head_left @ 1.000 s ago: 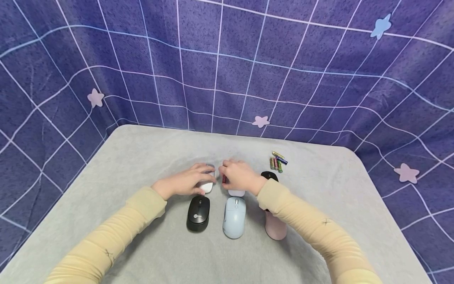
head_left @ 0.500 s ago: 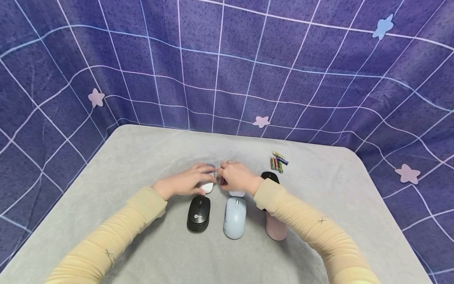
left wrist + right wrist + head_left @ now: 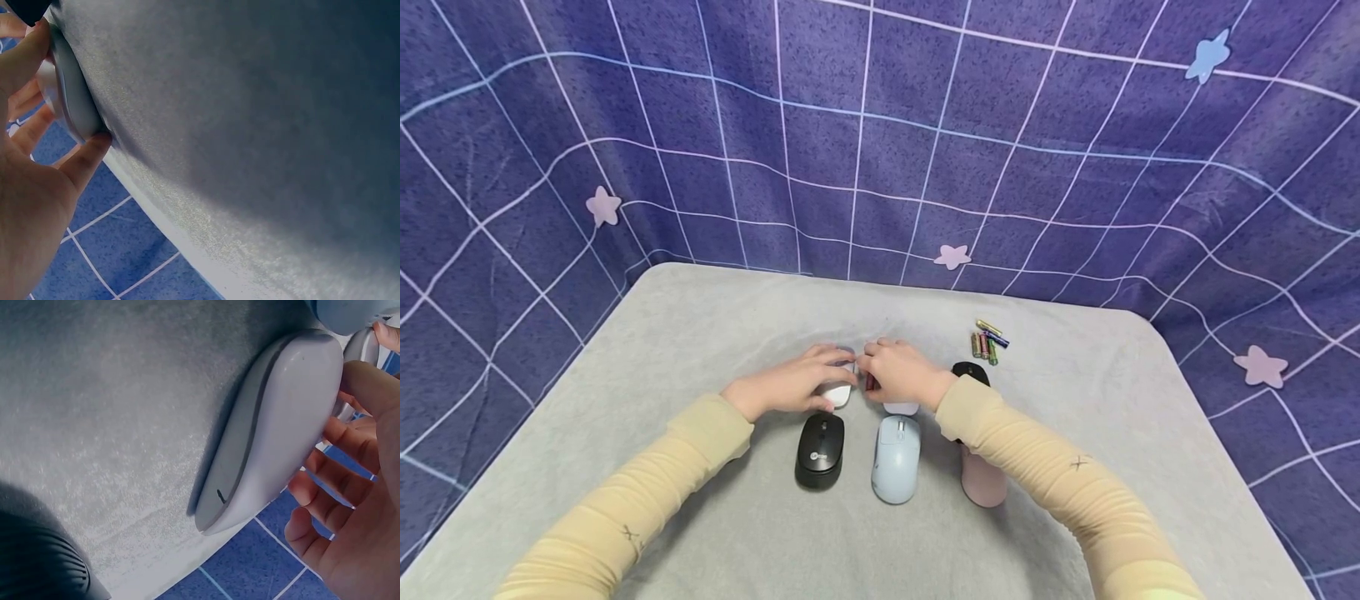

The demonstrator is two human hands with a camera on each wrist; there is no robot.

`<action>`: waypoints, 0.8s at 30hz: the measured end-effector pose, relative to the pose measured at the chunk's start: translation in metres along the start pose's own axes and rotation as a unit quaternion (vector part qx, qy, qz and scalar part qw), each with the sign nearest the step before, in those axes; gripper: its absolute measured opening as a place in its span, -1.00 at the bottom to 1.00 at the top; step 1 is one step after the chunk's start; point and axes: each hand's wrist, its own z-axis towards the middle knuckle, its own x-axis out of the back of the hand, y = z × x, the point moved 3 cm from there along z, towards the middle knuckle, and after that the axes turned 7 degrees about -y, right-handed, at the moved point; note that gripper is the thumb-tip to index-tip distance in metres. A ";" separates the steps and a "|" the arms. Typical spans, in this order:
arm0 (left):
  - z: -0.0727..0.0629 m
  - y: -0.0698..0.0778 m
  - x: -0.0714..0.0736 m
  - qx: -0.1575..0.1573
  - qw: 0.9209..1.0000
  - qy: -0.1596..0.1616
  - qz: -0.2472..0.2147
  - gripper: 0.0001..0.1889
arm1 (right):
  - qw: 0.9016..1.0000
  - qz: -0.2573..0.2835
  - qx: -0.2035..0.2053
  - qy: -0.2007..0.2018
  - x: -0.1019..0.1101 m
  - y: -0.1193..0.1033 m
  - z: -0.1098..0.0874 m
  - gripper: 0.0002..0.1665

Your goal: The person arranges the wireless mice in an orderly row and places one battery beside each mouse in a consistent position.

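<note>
My left hand grips a white mouse at the middle of the table, fingers over it from the left; in the left wrist view the same mouse shows between thumb and fingertips. My right hand pinches a small dark red battery, mostly hidden by its fingers. Below that hand lies a pale lavender mouse, partly covered by it. The right wrist view shows this lavender mouse beside the curled fingers; the battery is hidden there.
Nearer me lie a black mouse and a light blue mouse. Another black mouse and a pink mouse lie partly under my right forearm. Several loose batteries sit at the back right. A blue curtain surrounds the table.
My right hand has shifted slightly left toward the white mouse, with the red battery still between its fingers. The left hand and the other things look unmoved.
</note>
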 end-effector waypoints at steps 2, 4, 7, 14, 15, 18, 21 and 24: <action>0.000 -0.001 -0.001 0.001 1.000 -0.001 0.000 -0.46 | 1.000 0.003 -0.001 0.000 0.001 0.000 -0.001 -0.65; 0.000 -0.001 -0.001 0.000 1.000 0.000 -0.002 -0.47 | 1.000 0.007 0.000 0.003 0.003 0.000 -0.002 -0.62; -0.001 -0.001 -0.001 -0.007 1.000 0.007 -0.002 -0.46 | 1.000 0.011 0.002 0.007 0.008 0.000 -0.005 -0.59; -0.001 0.000 0.000 -0.012 1.000 0.012 -0.001 -0.46 | 1.000 0.007 0.010 0.017 0.019 0.001 -0.011 -0.54; -0.001 0.000 0.000 -0.009 1.000 0.009 -0.001 -0.46 | 1.000 0.007 0.011 0.018 0.021 0.002 -0.012 -0.54; -0.001 -0.001 0.000 0.000 1.000 -0.004 -0.003 -0.46 | 1.000 0.002 0.007 0.015 0.025 0.005 -0.014 -0.54; -0.001 -0.001 0.000 0.003 1.000 -0.007 0.001 -0.46 | 1.000 0.001 0.004 0.019 0.029 0.009 -0.017 -0.54; -0.001 -0.001 0.000 -0.001 1.000 -0.005 0.006 -0.46 | 1.000 -0.004 0.002 0.024 0.032 0.013 -0.021 -0.54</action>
